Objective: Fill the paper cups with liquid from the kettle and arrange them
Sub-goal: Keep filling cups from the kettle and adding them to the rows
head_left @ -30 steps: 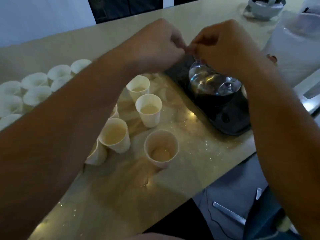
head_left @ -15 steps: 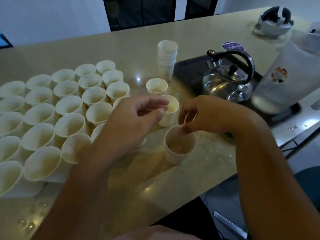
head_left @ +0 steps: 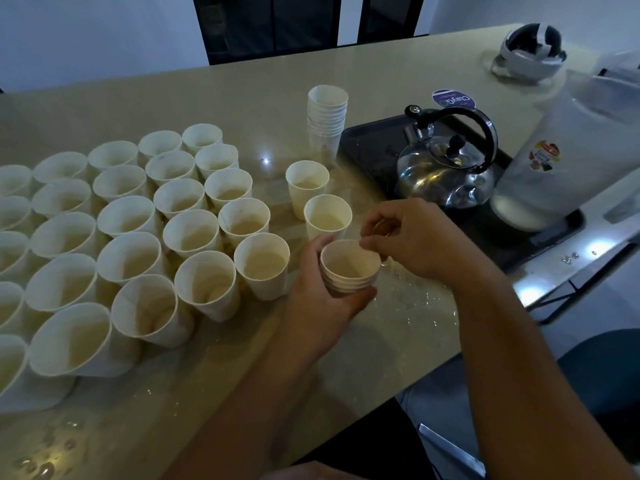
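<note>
Separating nested paper cups [head_left: 348, 270] just in front of the kettle [head_left: 446, 176]: left hand [head_left: 322, 292] wraps the small stack, right hand [head_left: 412, 242] pinches the top rim. Next, likely lift one free for filling.

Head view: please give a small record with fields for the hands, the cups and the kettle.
left hand: grips a short stack of nested paper cups
right hand: pinches the top cup's rim
filled cups: grouped in rows at left
spare cup stack: upright beside the tray
kettle: on the black tray, lid on
</note>
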The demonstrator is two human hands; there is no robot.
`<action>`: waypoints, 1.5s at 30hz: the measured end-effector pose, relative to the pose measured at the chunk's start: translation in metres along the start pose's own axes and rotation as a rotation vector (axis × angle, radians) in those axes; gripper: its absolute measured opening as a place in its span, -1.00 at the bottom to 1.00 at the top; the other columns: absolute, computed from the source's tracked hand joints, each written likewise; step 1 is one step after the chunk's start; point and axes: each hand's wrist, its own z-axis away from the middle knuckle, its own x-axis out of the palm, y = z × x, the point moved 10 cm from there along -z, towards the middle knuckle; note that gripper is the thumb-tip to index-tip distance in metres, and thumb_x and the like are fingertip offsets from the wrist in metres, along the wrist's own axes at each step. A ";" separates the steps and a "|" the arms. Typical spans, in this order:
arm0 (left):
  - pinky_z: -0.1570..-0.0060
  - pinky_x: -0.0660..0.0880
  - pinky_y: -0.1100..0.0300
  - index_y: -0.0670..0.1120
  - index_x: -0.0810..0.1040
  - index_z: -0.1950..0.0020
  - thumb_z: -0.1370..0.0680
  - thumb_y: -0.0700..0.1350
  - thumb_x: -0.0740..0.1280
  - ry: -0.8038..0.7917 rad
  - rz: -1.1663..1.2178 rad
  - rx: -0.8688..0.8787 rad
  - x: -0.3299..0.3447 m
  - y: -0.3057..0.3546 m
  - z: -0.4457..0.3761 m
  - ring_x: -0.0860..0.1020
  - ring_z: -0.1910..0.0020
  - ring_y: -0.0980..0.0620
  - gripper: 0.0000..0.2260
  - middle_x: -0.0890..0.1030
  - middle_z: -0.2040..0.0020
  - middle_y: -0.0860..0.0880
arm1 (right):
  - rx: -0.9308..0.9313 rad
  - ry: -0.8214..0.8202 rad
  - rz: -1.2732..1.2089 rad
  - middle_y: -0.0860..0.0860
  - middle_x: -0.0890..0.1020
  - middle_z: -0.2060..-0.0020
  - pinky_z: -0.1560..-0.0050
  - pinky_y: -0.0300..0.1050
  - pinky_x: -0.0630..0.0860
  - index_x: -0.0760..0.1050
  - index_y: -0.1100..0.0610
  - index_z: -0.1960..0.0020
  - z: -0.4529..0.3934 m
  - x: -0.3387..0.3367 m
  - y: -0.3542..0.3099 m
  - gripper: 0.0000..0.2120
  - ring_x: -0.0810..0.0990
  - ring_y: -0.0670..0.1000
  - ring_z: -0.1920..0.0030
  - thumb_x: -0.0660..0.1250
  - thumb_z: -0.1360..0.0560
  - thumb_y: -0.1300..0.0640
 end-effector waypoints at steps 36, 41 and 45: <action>0.14 0.61 0.13 0.09 0.57 -0.08 -0.22 0.15 0.54 -0.026 0.219 -0.048 -0.003 0.013 -0.010 0.67 0.10 0.11 -0.52 0.69 0.07 0.06 | -0.405 0.241 -0.251 -0.15 0.54 0.06 0.01 -0.29 0.46 0.52 -0.16 0.05 0.015 -0.047 -0.023 -0.81 0.52 -0.17 0.06 0.27 -0.58 0.14; 0.15 0.51 0.40 0.14 0.41 -0.26 -0.31 -0.01 0.62 -0.048 0.083 -0.013 0.006 0.009 0.000 0.57 0.02 0.27 -0.39 0.58 -0.03 0.14 | -0.333 0.589 -0.252 -0.16 0.60 0.10 0.08 -0.16 0.53 0.54 -0.06 -0.09 0.020 -0.103 -0.004 -0.86 0.55 -0.15 0.15 0.25 -0.64 0.13; -0.01 0.44 0.46 0.28 0.25 -0.34 -0.33 -0.03 0.61 -0.052 -0.041 0.041 0.009 0.013 -0.002 0.47 -0.14 0.29 -0.26 0.45 -0.17 0.26 | -0.211 0.568 -0.108 -0.08 0.59 -0.04 -0.01 -0.23 0.55 0.56 -0.03 -0.18 0.007 -0.100 0.018 -0.84 0.59 -0.16 0.03 0.34 -0.62 0.13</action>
